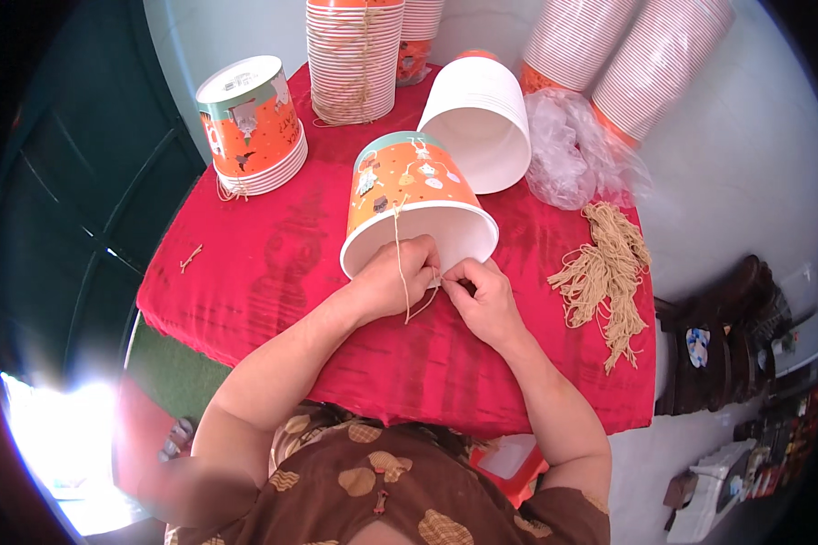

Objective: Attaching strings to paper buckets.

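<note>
An orange paper bucket point(409, 182) with a printed pattern and a teal base lies on its side, its white mouth toward me. A beige string point(399, 250) comes from the bucket's printed side and hangs over the rim in a loop. My left hand point(395, 277) is at the lower part of the mouth, its fingers curled and pinching near the string's end. Close beside it, my right hand point(483, 298) has thumb and forefinger pressed together on the string at the rim. The fingertips nearly meet, and the exact grip of each is partly hidden.
Behind lies a white bucket point(477, 118) on its side. Upside-down stacked buckets point(254, 136) stand at the left, a tall tied stack point(354, 64) at the back. A clear plastic bag point(563, 154) and a bundle of strings point(604, 272) lie right on the red cloth point(273, 309).
</note>
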Motion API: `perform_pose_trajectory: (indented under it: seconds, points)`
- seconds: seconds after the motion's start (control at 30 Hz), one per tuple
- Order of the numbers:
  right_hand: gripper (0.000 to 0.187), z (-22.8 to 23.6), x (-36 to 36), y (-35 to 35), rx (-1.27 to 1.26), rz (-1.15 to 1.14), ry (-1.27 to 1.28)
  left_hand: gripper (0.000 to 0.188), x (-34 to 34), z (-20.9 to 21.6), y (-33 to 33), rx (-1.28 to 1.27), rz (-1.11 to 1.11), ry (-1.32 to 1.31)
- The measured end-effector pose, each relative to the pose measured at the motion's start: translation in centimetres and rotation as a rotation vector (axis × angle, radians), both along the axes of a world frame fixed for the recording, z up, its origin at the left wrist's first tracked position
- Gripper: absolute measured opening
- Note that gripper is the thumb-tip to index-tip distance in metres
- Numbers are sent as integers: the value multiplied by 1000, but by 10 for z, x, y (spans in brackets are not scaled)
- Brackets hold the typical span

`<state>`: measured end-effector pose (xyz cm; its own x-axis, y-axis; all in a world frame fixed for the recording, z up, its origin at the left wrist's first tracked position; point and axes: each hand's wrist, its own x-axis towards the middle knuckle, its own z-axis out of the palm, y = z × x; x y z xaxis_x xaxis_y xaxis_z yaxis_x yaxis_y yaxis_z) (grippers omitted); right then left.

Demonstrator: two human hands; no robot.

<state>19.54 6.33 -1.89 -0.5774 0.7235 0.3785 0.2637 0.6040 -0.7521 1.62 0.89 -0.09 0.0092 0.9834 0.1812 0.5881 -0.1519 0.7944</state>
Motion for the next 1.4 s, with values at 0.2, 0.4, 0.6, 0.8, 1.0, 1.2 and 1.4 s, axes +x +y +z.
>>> perform_pose_trajectory:
  seconds: [0.2, 0.4, 0.6, 0.8, 1.0, 1.2, 1.4]
  points:
    - [9, -3, 1, -2, 56, 19, 16, 10, 0, -1, 1, -13, 29, -2]
    - [8, -1, -1, -4, 243, 90, -16, 12, -2, 2, 3, -20, 56, -1]
    - [6, 10, 0, -10, 372, 125, -120, 10, -1, -2, 6, 0, 157, 29]
    - [7, 17, 0, -20, 498, -7, -257, 11, -2, -5, 9, -9, 203, 54]
    - [4, 22, -2, -29, 683, -67, -256, 12, -3, -1, 5, -5, 185, 40]
    - [4, 20, -2, -15, 698, -4, -210, 18, -10, 11, 3, -74, 160, 119]
    - [7, 14, -4, -10, 556, 39, -191, 22, -13, 8, 3, -217, 65, -118]
